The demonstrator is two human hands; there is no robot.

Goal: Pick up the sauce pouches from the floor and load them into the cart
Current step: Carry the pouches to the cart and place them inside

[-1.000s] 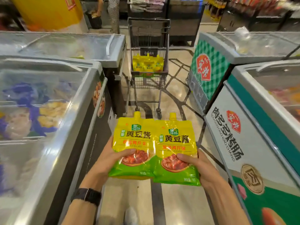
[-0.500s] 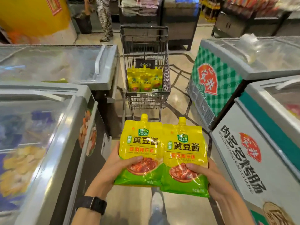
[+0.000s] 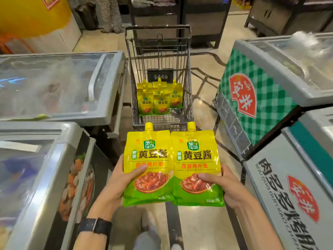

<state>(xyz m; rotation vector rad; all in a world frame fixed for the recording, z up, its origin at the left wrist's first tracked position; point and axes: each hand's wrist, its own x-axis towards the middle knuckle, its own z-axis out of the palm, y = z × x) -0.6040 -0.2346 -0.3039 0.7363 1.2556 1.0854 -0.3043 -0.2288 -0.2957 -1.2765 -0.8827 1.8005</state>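
Observation:
Two yellow-and-green sauce pouches with yellow spouts are held upright side by side in front of me. My left hand (image 3: 120, 184) grips the left pouch (image 3: 146, 159) with its thumb across the front. My right hand (image 3: 223, 186) grips the right pouch (image 3: 195, 159) the same way. Straight ahead stands a wire shopping cart (image 3: 187, 73), its near rim just beyond the spouts. Several more of the same pouches (image 3: 159, 99) stand in the cart's basket.
Glass-topped chest freezers line both sides of the aisle: two on the left (image 3: 54, 87) and two on the right (image 3: 270, 98). Dark shelving (image 3: 203, 20) stands behind the cart. A person in striped trousers (image 3: 110, 15) is at the far left back.
I have walked up the aisle with both pouches in my hands. The cart is now much closer and larger in view.

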